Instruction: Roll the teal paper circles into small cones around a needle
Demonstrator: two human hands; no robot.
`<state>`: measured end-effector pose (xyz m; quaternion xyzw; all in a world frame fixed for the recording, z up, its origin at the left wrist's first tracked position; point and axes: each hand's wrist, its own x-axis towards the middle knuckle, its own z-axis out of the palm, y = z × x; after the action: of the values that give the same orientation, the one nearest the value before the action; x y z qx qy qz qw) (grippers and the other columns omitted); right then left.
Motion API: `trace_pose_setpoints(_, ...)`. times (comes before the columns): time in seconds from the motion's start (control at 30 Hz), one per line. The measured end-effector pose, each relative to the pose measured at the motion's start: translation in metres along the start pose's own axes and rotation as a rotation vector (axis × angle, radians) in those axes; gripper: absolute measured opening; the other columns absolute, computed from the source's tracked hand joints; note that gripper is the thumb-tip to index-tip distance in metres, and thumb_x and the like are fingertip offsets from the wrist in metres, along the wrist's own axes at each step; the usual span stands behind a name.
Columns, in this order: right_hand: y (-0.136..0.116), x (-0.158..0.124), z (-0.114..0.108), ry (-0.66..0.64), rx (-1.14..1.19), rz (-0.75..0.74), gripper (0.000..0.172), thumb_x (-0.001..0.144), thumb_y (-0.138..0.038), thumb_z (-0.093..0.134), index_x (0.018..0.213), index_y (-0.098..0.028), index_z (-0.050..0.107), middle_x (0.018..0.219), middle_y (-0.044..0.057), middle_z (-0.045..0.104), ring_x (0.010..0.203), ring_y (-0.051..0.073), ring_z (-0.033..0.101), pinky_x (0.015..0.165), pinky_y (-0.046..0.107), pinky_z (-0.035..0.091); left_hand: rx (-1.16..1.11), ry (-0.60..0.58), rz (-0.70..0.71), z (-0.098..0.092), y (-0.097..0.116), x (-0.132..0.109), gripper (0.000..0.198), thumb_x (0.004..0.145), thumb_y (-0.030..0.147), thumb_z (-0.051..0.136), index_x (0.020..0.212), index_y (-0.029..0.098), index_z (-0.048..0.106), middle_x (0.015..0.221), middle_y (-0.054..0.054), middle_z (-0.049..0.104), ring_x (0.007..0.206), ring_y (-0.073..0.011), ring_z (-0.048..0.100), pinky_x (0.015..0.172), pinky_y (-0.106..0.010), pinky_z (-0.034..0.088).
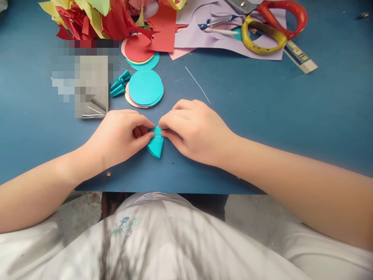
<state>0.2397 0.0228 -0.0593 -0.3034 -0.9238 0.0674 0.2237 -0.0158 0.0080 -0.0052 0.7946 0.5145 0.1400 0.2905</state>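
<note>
A turquoise piece of paper [156, 146], folded or rolled into a cone-like shape, is pinched between both hands just above the blue table [262, 112]. My left hand [121, 132] grips its left edge with thumb and fingertips. From the other side my right hand [195, 126] pinches its upper right edge. Beyond the hands lies a stack of paper circles [146, 87], turquoise on top with pink and yellow edges beneath. Just left of that stack are several small rolled turquoise paper cones [119, 86].
A second stack of paper circles [139, 48] has red on top. Crumpled red and yellow paper [87, 19] fills the back left. Scissors [264, 37] with red and yellow handles rest on lilac paper [198, 39]. A partly blurred grey object [94, 89] lies left.
</note>
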Motion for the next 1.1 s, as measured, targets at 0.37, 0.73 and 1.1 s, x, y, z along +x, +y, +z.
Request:
trace_pose_setpoints(0.37,-0.002,-0.008,-0.007,-0.033,-0.052,-0.035,0.008,0.117,-0.023,0.069,0.121,-0.025,0.075,0.112,0.009,0.086,0.107,0.034,0.067,0.076,0.044,0.038,0.017,-0.011,-0.007,-0.001,-0.002,-0.001,0.017,0.101,0.037,0.077,0.103,0.028,0.092,0.094,-0.003,0.088,0.086,-0.0253,0.081,0.088,-0.039,0.065)
trace_pose_setpoints(0.73,-0.009,-0.010,-0.014,-0.082,-0.057,-0.079,0.011,0.113,-0.032,0.077,0.121,-0.024,0.079,0.118,0.013,0.083,0.106,0.036,0.066,0.075,0.048,0.047,0.007,-0.013,-0.016,-0.001,-0.003,0.000,0.018,0.102,0.035,0.077,0.106,0.025,0.092,0.095,-0.002,0.088,0.081,-0.0219,0.079,0.088,-0.037,0.064)
trace_pose_setpoints(1.1,-0.002,-0.015,-0.017,-0.039,-0.026,-0.149,0.047,0.108,-0.068,0.088,0.115,-0.022,0.079,0.120,0.014,0.087,0.112,0.040,0.072,0.091,0.059,0.057,-0.006,-0.007,0.010,0.001,-0.006,0.000,0.022,0.101,0.040,0.075,0.108,0.026,0.091,0.095,-0.002,0.087,0.081,-0.0211,0.076,0.088,-0.036,0.066)
